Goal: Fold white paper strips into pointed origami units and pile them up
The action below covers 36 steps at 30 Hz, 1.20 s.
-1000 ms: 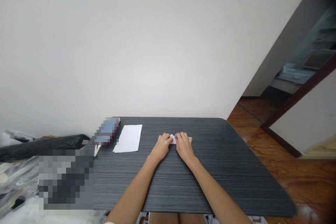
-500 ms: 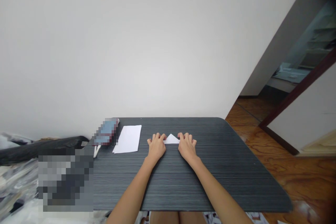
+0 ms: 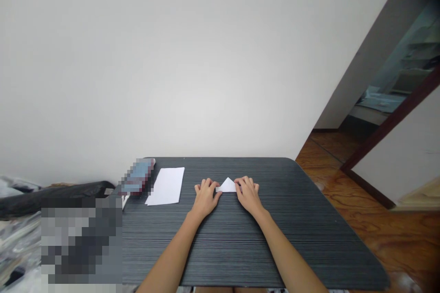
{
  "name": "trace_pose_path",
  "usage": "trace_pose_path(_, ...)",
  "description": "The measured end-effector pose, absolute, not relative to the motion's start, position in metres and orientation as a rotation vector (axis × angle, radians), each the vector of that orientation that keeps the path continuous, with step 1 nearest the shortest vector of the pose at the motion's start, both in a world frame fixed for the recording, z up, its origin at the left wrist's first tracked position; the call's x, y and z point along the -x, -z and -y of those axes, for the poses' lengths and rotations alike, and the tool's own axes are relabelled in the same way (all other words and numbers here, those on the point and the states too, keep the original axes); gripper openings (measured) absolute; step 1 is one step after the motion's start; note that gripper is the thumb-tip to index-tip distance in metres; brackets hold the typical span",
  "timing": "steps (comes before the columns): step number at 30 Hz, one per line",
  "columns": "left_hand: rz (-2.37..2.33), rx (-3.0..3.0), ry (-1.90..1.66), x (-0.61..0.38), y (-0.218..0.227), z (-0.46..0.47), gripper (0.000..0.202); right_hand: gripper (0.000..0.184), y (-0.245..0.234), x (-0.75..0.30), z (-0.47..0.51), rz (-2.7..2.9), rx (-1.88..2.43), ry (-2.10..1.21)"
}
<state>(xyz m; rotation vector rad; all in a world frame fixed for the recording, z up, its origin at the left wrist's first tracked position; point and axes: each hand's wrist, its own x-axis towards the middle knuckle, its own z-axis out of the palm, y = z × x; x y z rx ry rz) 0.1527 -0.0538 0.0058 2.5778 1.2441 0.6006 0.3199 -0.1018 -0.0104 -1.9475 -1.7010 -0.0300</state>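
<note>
A small folded white paper point(image 3: 228, 186) lies on the dark table between my hands, its peaked top pointing away from me and a straight strip along its near edge. My left hand point(image 3: 206, 196) grips its left end, with thumb and fingers curled around the strip. At the opposite end, my right hand point(image 3: 247, 192) pinches the paper's right side, fingers bent over it. Both hands cover the paper's ends, so only its middle shows.
White sheets point(image 3: 166, 186) lie flat to the left. Past them, a blurred-out blue and red item point(image 3: 139, 176) sits at the table's left edge. The dark table point(image 3: 292, 238) has a rounded far corner and meets a white wall behind.
The paper has changed from a plain triangle to a peak with a strip along its near edge. My left thumb has come out beside its near left end.
</note>
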Motion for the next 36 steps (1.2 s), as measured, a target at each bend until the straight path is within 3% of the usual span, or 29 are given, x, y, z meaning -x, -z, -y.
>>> trace_pose_path(7,-1.169,-2.351,-0.845,-0.152,0.001,0.043,0.007,0.011,0.009,-0.326,0.097,1.65,1.698,-0.268)
trace_pose_path(11,-1.021,-1.936,-1.064,-0.153,0.004,0.032,0.017,0.01,0.008,-0.328,0.092,1.489,1.464,-0.442)
trace_pose_path(19,-0.579,-1.284,-0.892,-0.16,-0.005,0.038,0.032,0.012,0.01,-0.326,0.089,1.371,1.204,-0.572)
trace_pose_path(27,-0.655,-1.019,-0.863,-0.156,-0.004,0.036,0.022,0.009,0.0,-0.324,0.095,1.431,1.131,-0.545)
trace_pose_path(32,-0.759,-0.962,-0.909,-0.153,-0.002,0.03,0.015,0.049,-0.005,-0.333,0.098,1.302,0.977,-0.869)
trace_pose_path(36,-0.778,-0.958,-0.886,-0.151,-0.004,0.027,0.014,0.029,-0.008,-0.344,0.099,1.261,0.985,-1.044)
